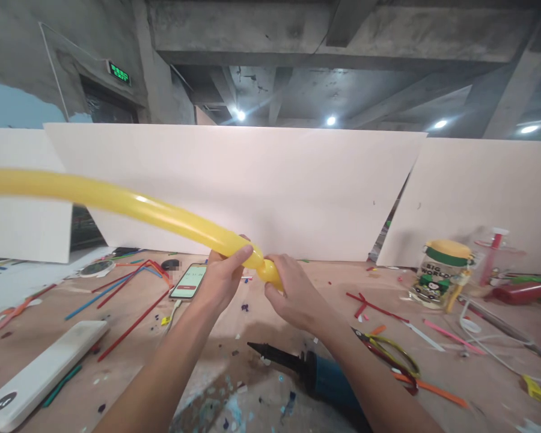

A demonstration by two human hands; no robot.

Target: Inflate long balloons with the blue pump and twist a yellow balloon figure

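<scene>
A long yellow modelling balloon (117,204) arcs in from the left edge to the middle of the view. My left hand (223,276) is closed around the balloon just left of a pinched twist. Right of that twist, my right hand (293,294) is wrapped over the short end bubble (270,272). Both hands hover above the table. Below my right forearm lies a blue balloon pump (311,370) with a black nozzle pointing left.
A phone (188,281) with a lit screen lies behind my left hand. Uninflated balloons (121,285) in red, blue and orange are scattered on the brown table (234,337). A white power bank (40,373) sits front left, a printed jar (439,270) at right. White boards (252,186) stand behind.
</scene>
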